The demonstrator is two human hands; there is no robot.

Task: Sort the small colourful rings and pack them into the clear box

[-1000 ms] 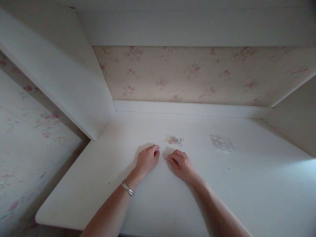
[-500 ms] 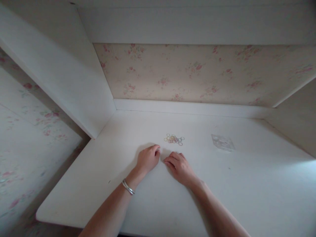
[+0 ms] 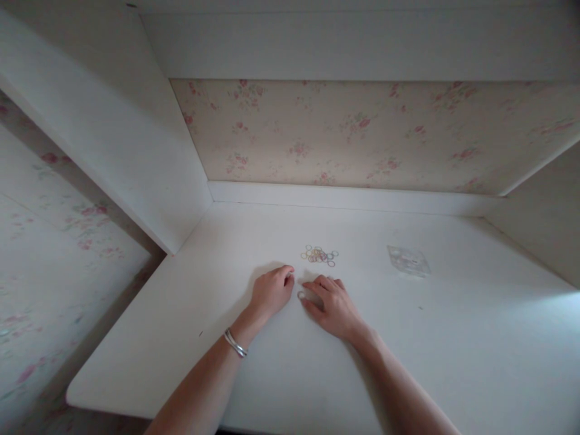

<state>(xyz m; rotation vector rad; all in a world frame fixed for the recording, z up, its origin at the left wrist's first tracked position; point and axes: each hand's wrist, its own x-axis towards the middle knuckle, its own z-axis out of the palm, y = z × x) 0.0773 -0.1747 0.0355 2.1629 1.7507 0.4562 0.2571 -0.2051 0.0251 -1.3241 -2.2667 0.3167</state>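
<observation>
Both my hands rest on a white desk (image 3: pixel 281 374). My left hand (image 3: pixel 270 293), with a silver bracelet on the wrist, lies curled with its fingertips pinched together; whether they hold anything is too small to tell. My right hand (image 3: pixel 331 303) lies just to its right, fingers spread a little. A single small ring-shaped elastic band (image 3: pixel 301 295) lies on the desk between the two hands, at my right fingertips. A small heap of coloured elastic bands (image 3: pixel 319 255) sits a short way beyond the hands.
A small clear plastic bag (image 3: pixel 408 261) lies flat to the right of the heap. White side panels and a floral-papered back wall (image 3: pixel 362 139) enclose the desk; a shelf runs overhead. The desk's front left edge drops off to the floor.
My right hand shifted left toward the left hand, then drew its fingers slightly back, leaving one band visible between the hands. My left hand stayed put.
</observation>
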